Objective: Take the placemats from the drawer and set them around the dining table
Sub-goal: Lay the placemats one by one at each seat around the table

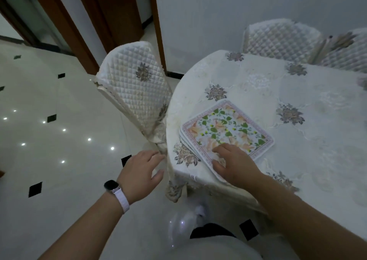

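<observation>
A stack of square floral placemats (225, 128) lies on the near-left corner of the dining table (317, 104), which is covered by a white embroidered cloth. My right hand (234, 162) rests on the stack's near corner, fingers on top and thumb at the edge, gripping it. My left hand (142, 173) hovers open beside the table's edge, over the floor, with a watch on its wrist and nothing in it. The lower mats show only as offset edges on the left side.
A quilted chair (133, 88) stands at the table's left end, tucked close. Two more quilted chairs (282, 39) stand at the far side by the wall. Glossy tiled floor (49, 140) spreads to the left, with brown door frames (65, 21) behind.
</observation>
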Demonstrator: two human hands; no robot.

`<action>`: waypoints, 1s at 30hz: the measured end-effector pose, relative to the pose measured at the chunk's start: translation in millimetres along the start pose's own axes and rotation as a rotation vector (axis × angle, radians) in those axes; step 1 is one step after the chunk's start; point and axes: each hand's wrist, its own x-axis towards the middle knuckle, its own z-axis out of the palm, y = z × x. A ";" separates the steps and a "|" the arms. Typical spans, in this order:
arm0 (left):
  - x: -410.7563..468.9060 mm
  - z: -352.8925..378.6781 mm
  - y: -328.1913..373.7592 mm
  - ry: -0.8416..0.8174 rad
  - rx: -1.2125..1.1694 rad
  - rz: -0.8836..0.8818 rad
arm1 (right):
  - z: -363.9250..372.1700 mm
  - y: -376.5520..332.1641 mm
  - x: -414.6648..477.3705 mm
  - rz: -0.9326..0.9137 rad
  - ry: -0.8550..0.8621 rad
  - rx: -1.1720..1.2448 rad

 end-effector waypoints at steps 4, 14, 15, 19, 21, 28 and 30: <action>58.3 1.4 -16.5 -0.030 0.034 0.006 | -4.5 28.2 41.3 0.019 -0.035 -0.015; 171.7 38.1 -31.8 -0.096 -0.037 0.158 | 4.1 81.8 59.8 0.308 0.009 0.016; 183.8 43.5 -32.8 -0.112 -0.051 0.193 | 8.0 86.1 56.3 0.347 0.013 0.011; 227.8 64.9 -37.4 -0.190 -0.106 0.300 | 20.9 90.3 38.0 0.577 -0.015 0.044; 246.3 72.8 -40.0 -0.240 -0.156 0.296 | 25.9 85.0 30.3 0.693 -0.016 0.099; 301.1 94.3 -47.5 -0.505 -0.469 0.208 | 41.8 47.1 40.3 1.131 0.026 0.390; 311.1 96.7 -44.1 -0.495 -0.570 0.158 | 50.3 35.0 47.0 1.207 0.075 0.430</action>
